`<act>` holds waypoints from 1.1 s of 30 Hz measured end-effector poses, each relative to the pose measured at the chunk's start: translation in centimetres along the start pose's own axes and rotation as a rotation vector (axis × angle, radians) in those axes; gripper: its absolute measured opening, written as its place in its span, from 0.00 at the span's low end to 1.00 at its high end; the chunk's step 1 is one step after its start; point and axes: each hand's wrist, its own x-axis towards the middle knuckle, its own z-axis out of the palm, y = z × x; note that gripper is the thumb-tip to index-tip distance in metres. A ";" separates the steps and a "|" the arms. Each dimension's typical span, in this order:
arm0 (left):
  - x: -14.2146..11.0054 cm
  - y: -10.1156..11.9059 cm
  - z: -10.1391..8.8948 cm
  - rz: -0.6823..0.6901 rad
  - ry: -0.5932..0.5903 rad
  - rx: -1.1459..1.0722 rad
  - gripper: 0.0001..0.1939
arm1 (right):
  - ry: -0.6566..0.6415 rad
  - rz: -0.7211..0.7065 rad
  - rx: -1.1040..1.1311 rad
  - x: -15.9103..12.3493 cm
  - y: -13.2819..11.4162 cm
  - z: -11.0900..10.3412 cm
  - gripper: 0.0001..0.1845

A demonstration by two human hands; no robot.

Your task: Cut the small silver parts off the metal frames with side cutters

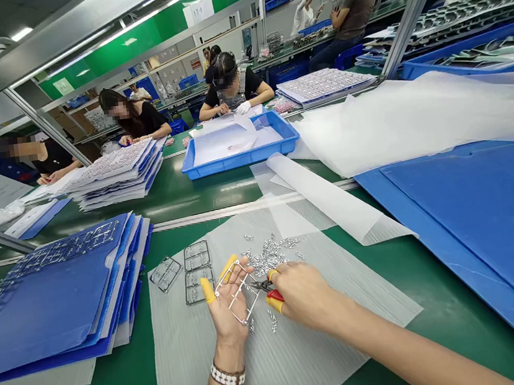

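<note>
A green-topped workbench (442, 326) runs across the view, split by a metal rail (249, 206) into 2 sections. On the near section, a translucent plastic sheet (182, 345) lies flat in the middle, and a curled white film sheet (327, 196) lies across its far edge. A stack of blue-backed sheets (50, 305) sits at the left, and a large blue corrugated board (491, 232) lies at the right. The far section carries a stack of white and blue sheets (117, 175), a blue tray (239, 160) and a wide frosted film sheet (416, 116)
</note>
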 end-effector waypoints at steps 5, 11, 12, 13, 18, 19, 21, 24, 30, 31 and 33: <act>-0.1 -0.3 0.1 0.010 -0.007 0.024 0.38 | 0.023 -0.008 0.004 0.3 -0.5 0.1 0.12; -0.3 -0.9 0.3 0.089 -0.009 0.129 0.38 | 0.000 -0.016 -0.003 0.4 -0.5 0.1 0.12; -0.4 -0.9 0.3 0.102 -0.007 0.151 0.37 | -0.007 -0.016 -0.005 0.4 -0.5 0.0 0.12; -0.4 -1.0 0.3 0.112 -0.006 0.169 0.37 | -0.016 -0.017 -0.006 0.4 -0.5 -0.1 0.11; -0.5 -1.0 0.3 0.131 -0.013 0.207 0.37 | -0.033 -0.036 0.006 0.5 -0.5 -0.2 0.09; -0.5 -0.9 0.3 0.136 -0.014 0.209 0.37 | -0.032 -0.040 0.007 0.5 -0.4 -0.2 0.09; -0.5 -0.8 0.3 0.143 -0.016 0.210 0.37 | -0.030 -0.040 0.008 0.5 -0.4 0.0 0.09; -0.6 -0.5 0.3 0.150 -0.019 0.201 0.37 | -0.023 -0.023 0.018 0.3 -0.2 0.1 0.09; -1.2 1.1 -0.6 0.146 0.019 0.170 0.39 | -0.044 0.026 0.055 -1.1 1.1 0.4 0.12; -1.5 1.6 -1.0 0.144 0.027 0.169 0.39 | -0.037 0.033 0.075 -1.4 1.4 0.8 0.12; -2.4 2.9 -2.3 0.134 0.056 0.164 0.40 | -0.024 0.043 0.122 -2.0 2.0 1.8 0.10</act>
